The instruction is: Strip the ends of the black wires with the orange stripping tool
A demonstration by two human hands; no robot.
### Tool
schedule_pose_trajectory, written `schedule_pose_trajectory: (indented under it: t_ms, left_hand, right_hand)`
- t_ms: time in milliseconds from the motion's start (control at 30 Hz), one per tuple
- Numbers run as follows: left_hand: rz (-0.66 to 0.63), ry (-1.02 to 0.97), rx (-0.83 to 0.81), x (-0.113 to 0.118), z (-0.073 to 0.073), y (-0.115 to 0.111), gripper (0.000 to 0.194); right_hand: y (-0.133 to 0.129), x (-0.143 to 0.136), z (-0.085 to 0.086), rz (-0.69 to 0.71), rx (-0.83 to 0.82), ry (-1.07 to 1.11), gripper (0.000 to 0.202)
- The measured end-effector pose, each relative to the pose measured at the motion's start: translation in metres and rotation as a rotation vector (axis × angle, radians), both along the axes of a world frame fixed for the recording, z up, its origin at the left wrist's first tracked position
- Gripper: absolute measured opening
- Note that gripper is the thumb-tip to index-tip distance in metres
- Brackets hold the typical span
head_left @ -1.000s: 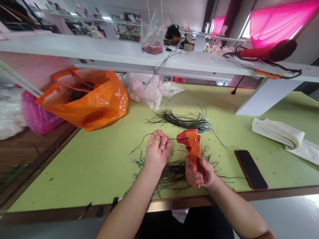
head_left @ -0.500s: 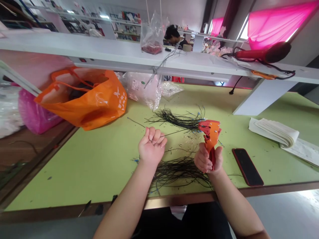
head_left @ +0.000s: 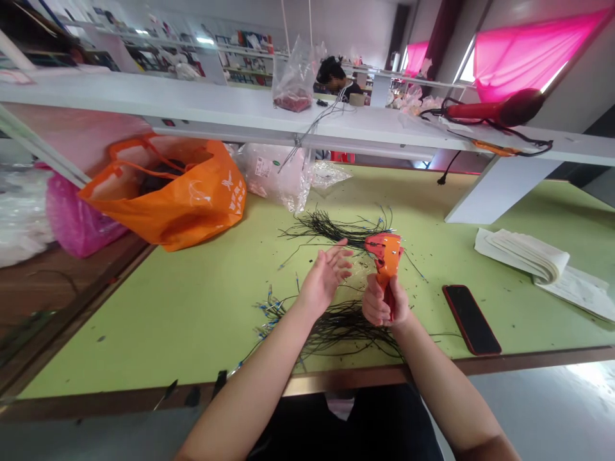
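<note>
My right hand point(head_left: 384, 302) is closed round the handles of an orange and red wire stripper point(head_left: 389, 253), its jaws pointing left over the end of the far bundle of black wires point(head_left: 331, 229). My left hand point(head_left: 327, 282) is open, fingers spread, just left of the stripper. A single wire point(head_left: 302, 246) runs behind its fingertips; whether they touch it, I cannot tell. Nearer to me, a second bundle of black wires point(head_left: 355, 330) with blue ends lies partly under my forearms. Small dark scraps are scattered between the bundles.
A phone point(head_left: 471, 320) and folded white cloth or paper point(head_left: 523, 253) lie at right. An orange bag point(head_left: 192, 198) and clear plastic bags point(head_left: 278, 173) stand at back left. The white shelf point(head_left: 202, 105) crosses behind, holding a red hot-air tool point(head_left: 490, 112). Another person point(head_left: 336, 77) sits beyond.
My left hand has opened, letting go of the black wire, and moved right towards the stripper. My right hand with the stripper has shifted slightly left.
</note>
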State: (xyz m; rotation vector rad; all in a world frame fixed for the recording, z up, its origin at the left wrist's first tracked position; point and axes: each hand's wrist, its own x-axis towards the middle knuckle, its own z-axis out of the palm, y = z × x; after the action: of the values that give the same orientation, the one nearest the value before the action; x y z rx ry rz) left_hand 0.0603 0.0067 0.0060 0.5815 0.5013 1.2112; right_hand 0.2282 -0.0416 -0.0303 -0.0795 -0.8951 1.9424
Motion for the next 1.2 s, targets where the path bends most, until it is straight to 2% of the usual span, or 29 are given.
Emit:
schedule_pose_trajectory:
  t_ms: [67, 133, 200, 333, 433, 533, 633, 767, 867, 1000, 1100, 1200]
  left_hand:
    - [0.004, 0.032, 0.085, 0.005, -0.007, -0.003, 0.046]
    - [0.017, 0.058, 0.101, 0.007, -0.013, -0.005, 0.056]
    - [0.042, 0.119, 0.034, 0.009, -0.017, -0.004, 0.062]
    - [0.210, 0.248, -0.047, 0.005, -0.016, 0.001, 0.068]
    - [0.260, 0.202, 0.008, -0.009, -0.008, 0.011, 0.072]
    - [0.272, 0.171, 0.012, -0.025, -0.001, 0.023, 0.073]
    - [0.266, 0.221, 0.021, -0.029, 0.000, 0.027, 0.072]
    - [0.239, 0.364, 0.183, -0.016, -0.011, 0.018, 0.074]
    - [0.245, 0.465, 0.301, -0.010, -0.019, 0.010, 0.073]
    - [0.250, 0.545, 0.339, -0.011, -0.022, 0.007, 0.074]
    - [0.257, 0.614, 0.356, -0.013, -0.020, 0.006, 0.075]
    - [0.245, 0.719, 0.400, -0.013, -0.019, 0.004, 0.074]
  right_hand:
    - [0.000, -0.005, -0.004, 0.055, -0.025, -0.053, 0.052]
    - [0.001, -0.010, -0.009, 0.127, -0.047, -0.143, 0.054]
    - [0.001, -0.016, -0.013, 0.199, -0.046, -0.230, 0.055]
    - [0.003, -0.023, -0.019, 0.244, -0.027, -0.273, 0.054]
    - [0.004, -0.016, -0.017, 0.154, -0.065, -0.248, 0.056]
    - [0.005, -0.001, -0.010, -0.012, -0.072, -0.194, 0.057]
    - [0.006, 0.011, -0.003, -0.107, -0.055, -0.147, 0.055]
    - [0.007, 0.011, -0.001, -0.058, -0.024, -0.169, 0.051]
    - [0.007, 0.009, -0.003, -0.006, -0.011, -0.242, 0.056]
    - [0.009, 0.012, -0.005, -0.004, -0.010, -0.334, 0.061]
    - [0.010, 0.015, -0.004, -0.110, 0.005, -0.401, 0.060]
    - [0.011, 0.013, -0.002, -0.320, 0.023, -0.542, 0.056]
